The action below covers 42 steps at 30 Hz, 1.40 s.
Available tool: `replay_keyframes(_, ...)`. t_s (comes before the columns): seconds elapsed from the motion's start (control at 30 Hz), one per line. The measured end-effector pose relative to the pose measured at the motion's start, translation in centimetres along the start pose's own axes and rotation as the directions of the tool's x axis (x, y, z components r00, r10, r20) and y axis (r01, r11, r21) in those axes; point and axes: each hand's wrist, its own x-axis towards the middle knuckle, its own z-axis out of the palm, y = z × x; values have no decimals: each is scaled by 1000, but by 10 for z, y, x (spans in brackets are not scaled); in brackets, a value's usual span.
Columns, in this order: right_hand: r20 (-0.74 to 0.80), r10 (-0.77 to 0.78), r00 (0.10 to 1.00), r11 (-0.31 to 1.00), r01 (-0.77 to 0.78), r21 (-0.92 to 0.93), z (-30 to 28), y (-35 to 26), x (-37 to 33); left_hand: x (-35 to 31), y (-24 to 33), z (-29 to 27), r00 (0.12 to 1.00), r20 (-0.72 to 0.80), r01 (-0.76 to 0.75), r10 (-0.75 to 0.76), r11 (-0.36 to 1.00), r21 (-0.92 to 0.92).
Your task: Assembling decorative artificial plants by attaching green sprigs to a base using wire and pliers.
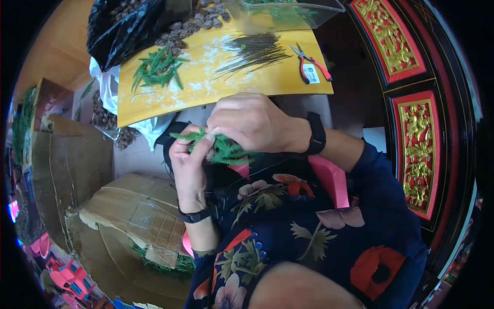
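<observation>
Over my lap, just off the near edge of the yellow board, both hands meet at a green artificial sprig. My left hand pinches it near its base with thumb and fingers, and some fronds stick out past those fingers. My right hand is closed, knuckles up, its fingertips meeting the left ones at the sprig. Something small and pale shows between the fingertips; I cannot make out what it is. The right palm hides part of the sprig.
The board bears a pile of green sprigs, thin dark wires, red-handled pliers and pine cones. A black plastic bag and a clear tub stand behind. Lower left is an open cardboard box holding greenery.
</observation>
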Motion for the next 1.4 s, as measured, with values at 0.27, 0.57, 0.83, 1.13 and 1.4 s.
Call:
replay_keyframes(0.27, 172, 560, 810, 760, -586, 283, 0, 3, -9, -3, -5, 22, 800, 113, -480, 589, 517, 708)
replay_keyframes(0.57, -237, 520, 821, 652, -560, -511, -69, 84, -71, 0, -10, 17, 912, -120, -307, 392, 848, 433)
replay_keyframes(0.83, -282, 867, 411, 167, -773, -612, -94, 99, -116, 2, -12, 11, 966, -203, -164, 161, 986, 0)
replay_keyframes(1.13, -414, 808, 419, 28, -730, -683, -80, 119, -106, 2, -12, 11, 980, -184, -113, 83, 980, -161)
replay_keyframes(1.4, -233, 761, 606, 480, -766, -427, -64, 62, -75, 0, -10, 8, 975, -205, -122, 87, 978, -166)
